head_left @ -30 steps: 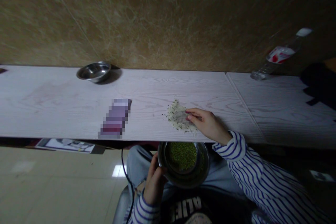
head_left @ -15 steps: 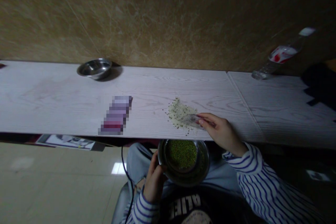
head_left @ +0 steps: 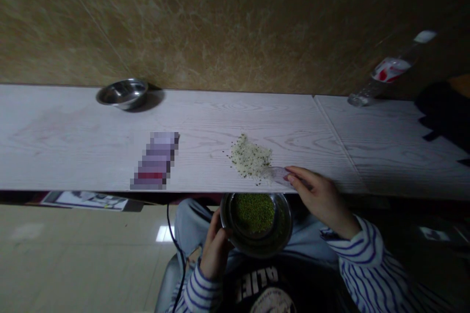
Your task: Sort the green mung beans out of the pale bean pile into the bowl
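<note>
My left hand grips the left rim of a steel bowl at my lap, just below the table edge. Green mung beans cover its bottom. Over the front of the table, my right hand pinches a clear plastic scoop between thumb and fingers. Its exact shape is hard to make out. The scoop's tip lies at the lower right edge of a pile of white rice, which has dark green beans mixed in and scattered around it.
On the white wood-grain table, a second steel bowl stands at the back left, by the wall. A pixelated purple item lies left of the pile. To the right are a clear bottle and a dark item.
My right hand and the scoop have moved right and slightly toward me, from over the pile to its edge. My left hand still holds the bowl. The view has shifted slightly.
</note>
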Demonstrator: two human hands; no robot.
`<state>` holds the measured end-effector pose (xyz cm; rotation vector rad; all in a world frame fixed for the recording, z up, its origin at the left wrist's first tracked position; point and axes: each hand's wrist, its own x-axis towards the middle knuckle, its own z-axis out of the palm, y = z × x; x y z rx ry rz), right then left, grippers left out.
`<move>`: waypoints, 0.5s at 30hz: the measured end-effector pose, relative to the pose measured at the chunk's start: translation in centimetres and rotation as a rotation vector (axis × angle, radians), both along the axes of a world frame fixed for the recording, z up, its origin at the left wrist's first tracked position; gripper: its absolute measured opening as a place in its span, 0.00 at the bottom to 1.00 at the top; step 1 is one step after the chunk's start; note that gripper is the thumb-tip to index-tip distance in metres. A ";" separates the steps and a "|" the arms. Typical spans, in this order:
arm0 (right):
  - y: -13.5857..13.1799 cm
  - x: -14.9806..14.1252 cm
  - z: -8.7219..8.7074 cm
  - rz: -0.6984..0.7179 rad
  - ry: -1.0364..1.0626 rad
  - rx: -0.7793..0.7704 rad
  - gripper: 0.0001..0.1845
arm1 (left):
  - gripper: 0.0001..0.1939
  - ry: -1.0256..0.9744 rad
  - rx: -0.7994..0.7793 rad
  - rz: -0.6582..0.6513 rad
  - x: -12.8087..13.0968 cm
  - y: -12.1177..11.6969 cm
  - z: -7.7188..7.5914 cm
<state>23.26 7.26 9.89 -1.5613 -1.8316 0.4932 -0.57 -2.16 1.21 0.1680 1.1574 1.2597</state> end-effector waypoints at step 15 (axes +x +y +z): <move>-0.8 0.8 -0.3 -0.068 0.013 -0.001 0.16 | 0.27 -0.010 0.056 -0.013 -0.1 -0.3 -0.6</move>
